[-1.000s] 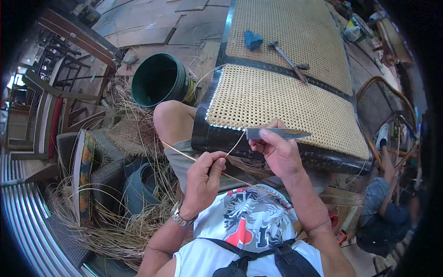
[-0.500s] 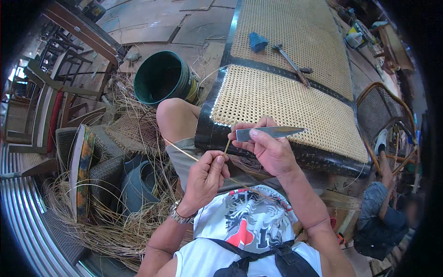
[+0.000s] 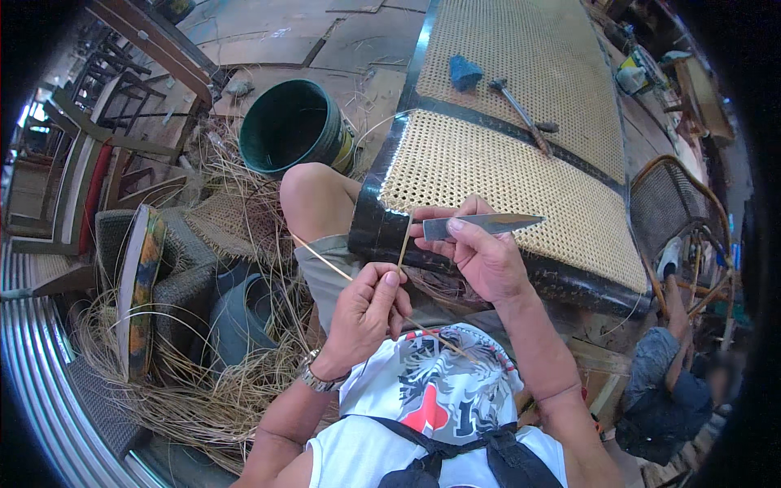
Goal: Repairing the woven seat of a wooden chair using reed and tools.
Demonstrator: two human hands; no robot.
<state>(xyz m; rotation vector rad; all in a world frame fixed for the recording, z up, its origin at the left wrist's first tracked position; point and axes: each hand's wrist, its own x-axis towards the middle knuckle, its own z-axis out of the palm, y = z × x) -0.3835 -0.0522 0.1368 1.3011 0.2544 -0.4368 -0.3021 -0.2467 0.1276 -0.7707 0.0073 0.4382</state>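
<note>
My left hand (image 3: 368,307) pinches a thin cane strip (image 3: 322,255) between thumb and fingers. One length of cane slants up to the left past my knee; another piece rises from the pinch toward my right fingers. A flat, pointed knife blade (image 3: 496,224) lies across my right hand (image 3: 488,260), which is closed on it with the thumb on top and the tip toward the right. Whether the right fingers also touch the cane, I cannot tell. Just beyond my hands is a dark-framed panel of woven cane (image 3: 496,167).
A hammer (image 3: 522,118) and a blue cloth (image 3: 464,73) lie on the panel. To the left stand a green bucket (image 3: 329,122), a heap of loose cane strips (image 3: 203,398) and a grey container (image 3: 244,325). Another person (image 3: 663,390) sits at right, near a rattan chair (image 3: 671,195).
Both hands keep their grips and have barely moved. The right hand and blade sit slightly farther right and higher, and the upright piece of cane shows longer between the hands.
</note>
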